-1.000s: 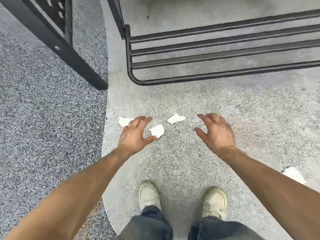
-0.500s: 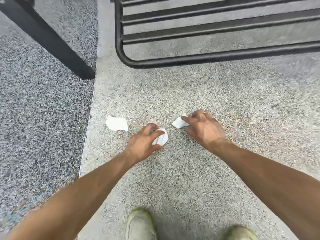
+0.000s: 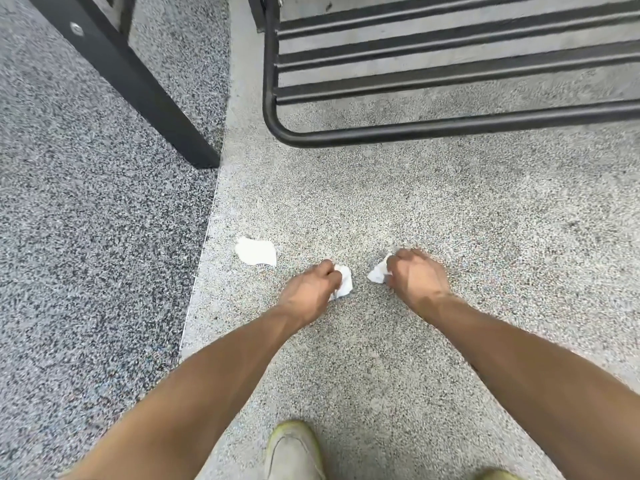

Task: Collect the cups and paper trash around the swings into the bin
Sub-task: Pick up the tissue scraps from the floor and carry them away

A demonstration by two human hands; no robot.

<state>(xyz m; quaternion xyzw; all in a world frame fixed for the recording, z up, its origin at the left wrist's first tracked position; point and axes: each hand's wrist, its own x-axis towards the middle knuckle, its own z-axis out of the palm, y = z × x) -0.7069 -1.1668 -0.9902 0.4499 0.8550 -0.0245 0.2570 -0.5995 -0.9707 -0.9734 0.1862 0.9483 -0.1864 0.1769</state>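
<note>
paper scraps (image 3: 256,251): white | ground (image 3: 450,220): speckled grey | frame (image 3: 415,129): black | shoe (image 3: 294,452): pale yellow-green

Left hand (image 3: 309,289) covers most of its paper scrap (image 3: 344,281), right hand (image 3: 417,276) hides most of the other scrap (image 3: 379,271), fingertips of both curl out of sight, shoes (image 3: 294,452) cut off at bottom edge, black slatted frame (image 3: 450,129) cut off top and right.
</note>
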